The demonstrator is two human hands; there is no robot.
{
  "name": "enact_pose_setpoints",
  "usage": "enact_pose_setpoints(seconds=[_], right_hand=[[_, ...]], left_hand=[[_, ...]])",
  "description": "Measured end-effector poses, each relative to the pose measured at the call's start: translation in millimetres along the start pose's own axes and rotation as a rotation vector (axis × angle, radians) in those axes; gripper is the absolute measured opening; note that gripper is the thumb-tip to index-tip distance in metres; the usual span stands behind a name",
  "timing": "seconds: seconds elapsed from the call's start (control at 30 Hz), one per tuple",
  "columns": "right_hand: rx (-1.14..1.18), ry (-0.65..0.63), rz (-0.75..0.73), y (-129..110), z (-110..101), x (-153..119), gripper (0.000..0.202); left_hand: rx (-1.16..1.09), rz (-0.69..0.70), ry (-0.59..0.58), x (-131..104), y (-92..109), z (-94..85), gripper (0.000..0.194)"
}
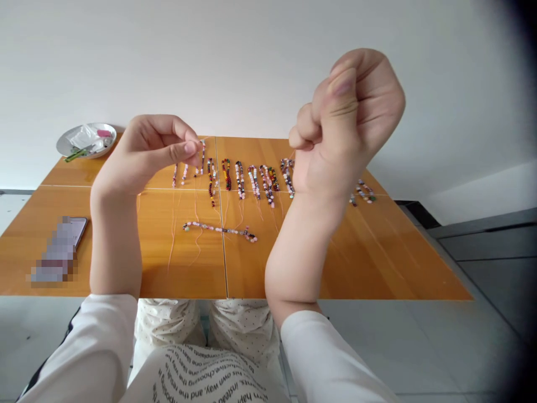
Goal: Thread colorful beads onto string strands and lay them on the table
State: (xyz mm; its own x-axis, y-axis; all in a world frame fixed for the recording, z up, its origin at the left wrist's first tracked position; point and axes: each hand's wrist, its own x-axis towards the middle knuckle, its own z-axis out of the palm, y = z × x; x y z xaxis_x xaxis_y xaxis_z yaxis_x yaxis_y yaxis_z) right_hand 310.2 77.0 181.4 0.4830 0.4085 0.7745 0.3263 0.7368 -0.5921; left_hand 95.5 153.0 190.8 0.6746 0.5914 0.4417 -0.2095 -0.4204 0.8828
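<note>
My left hand [153, 148] is raised over the left part of the table, thumb and forefinger pinched together. A faint bit of thin thread seems to show at those fingertips. Higher up on the right, my right hand [352, 106] is closed in a fist with the thumb pressed on the forefinger; whatever is inside is hidden. Below and between the hands, a single beaded strand [220, 229] lies across the table. Behind it several looped bead strings [253, 182] lie in a row, with loose orange-pink threads trailing from them. My right forearm covers part of that row.
The wooden table [398, 252] stands against a white wall. At its back left corner is a white bowl [62, 146] holding plastic bags and a green-handled tool [78, 153]. A phone [61, 249] lies near the left edge, its screen blurred out.
</note>
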Motion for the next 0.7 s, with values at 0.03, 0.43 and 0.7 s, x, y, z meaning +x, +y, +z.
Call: enact_pose_setpoints(seconds=[0.03,0.43,0.7], right_hand=[[-0.015,0.009,-0.012,2.0,-4.1,2.1,0.03],[0.175,-0.329,-0.008,-15.2,22.0,-15.0,0.028],[0.101,-0.429,0.102,-27.3,25.2,-22.0,0.031]], left_hand=[[0.018,-0.02,-0.01,-0.3,-0.7,-5.1,0.01],[0.102,-0.078,-0.251,0.1,-2.5,6.9,0.034],[-0.058,0.0,0.089,-3.2,8.3,51.1,0.03]])
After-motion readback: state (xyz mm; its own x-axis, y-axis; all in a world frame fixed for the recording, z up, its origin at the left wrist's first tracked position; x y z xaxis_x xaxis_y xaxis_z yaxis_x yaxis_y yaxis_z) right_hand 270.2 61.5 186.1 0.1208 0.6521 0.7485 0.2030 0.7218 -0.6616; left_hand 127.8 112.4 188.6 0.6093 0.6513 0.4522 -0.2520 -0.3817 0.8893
